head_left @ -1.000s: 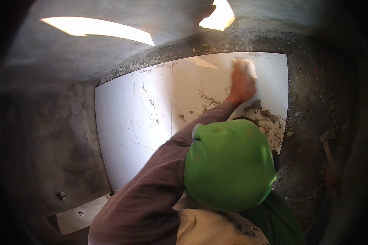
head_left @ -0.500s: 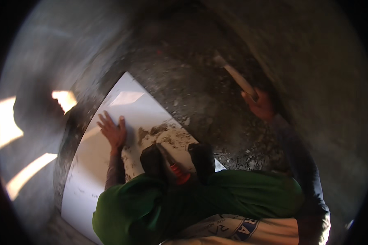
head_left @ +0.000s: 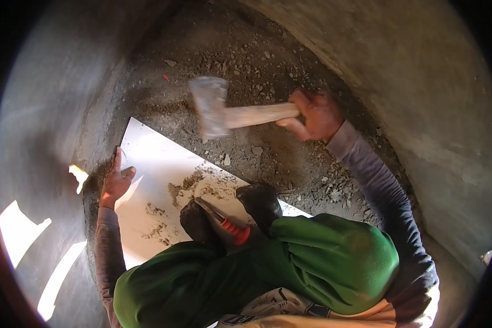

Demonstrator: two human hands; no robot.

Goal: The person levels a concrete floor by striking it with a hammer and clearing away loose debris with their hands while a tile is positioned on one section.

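Observation:
My right hand (head_left: 321,116) is wrapped round the wooden handle of a hatchet (head_left: 257,116), raised over the dirt. Its broad metal head (head_left: 210,106) points left and is slightly blurred. A white board (head_left: 147,147) with smears of dirt lies under my feet, its pointed corner away from me. At the board's left edge rests my left hand (head_left: 116,180), fingers stretched along the edge and thumb apart over the surface. Between my dark shoes a tool with a red handle (head_left: 236,232) and a narrow metal blade lies on the board.
Curved grey walls (head_left: 426,93) close in on both sides. Loose soil and small stones (head_left: 246,71) cover the ground ahead and to the right. A small red scrap (head_left: 165,77) lies in the far dirt. Bright sun patches (head_left: 19,232) fall on the left wall.
My left hand has moved from the board's face to its left edge. The hatchet has swung leftward and nearer, its head now over the dirt beyond the board. My view has shifted.

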